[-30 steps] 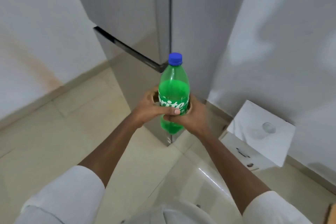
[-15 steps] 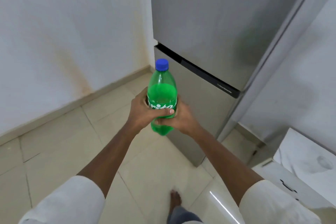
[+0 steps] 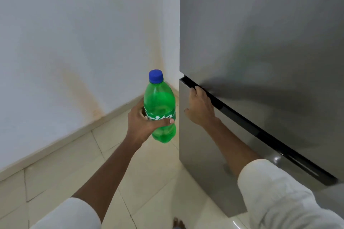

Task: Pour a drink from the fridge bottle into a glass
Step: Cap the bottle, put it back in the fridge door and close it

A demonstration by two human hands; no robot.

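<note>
Bottle (image 3: pixel 160 106): being held upright in front of the wall corner, just left of the fridge (image 3: pixel 260 42), blue cap (image 3: pixel 156 76) on, green drink filling roughly to the shoulder.

Left hand (image 3: pixel 143 122): wrapping round the label band, thumb lying across the front, carrying the whole weight alone.

Right hand (image 3: pixel 200 108): resting at the dark handle slot (image 3: pixel 242 122) near the door's left corner, fingertips seeming to be hooking over the edge, though the slot is hiding them, so hard telling whether gripping or only touching.

Door: appearing closed, both panels lying flush.

Glass: not showing anywhere here.

Slip risk: holding one-handed round a smooth, possibly cold and damp label, so sliding down through the fingers onto the tiles.

Knock risk: hanging just beside the fridge edge, so risking a bump against it or the door.

Fizz risk: swinging or jolting a fizzy drink, then foaming over on uncapping.

Footing: bare toes (image 3: pixel 178 224) showing at the bottom edge, standing right under any drop.
</note>
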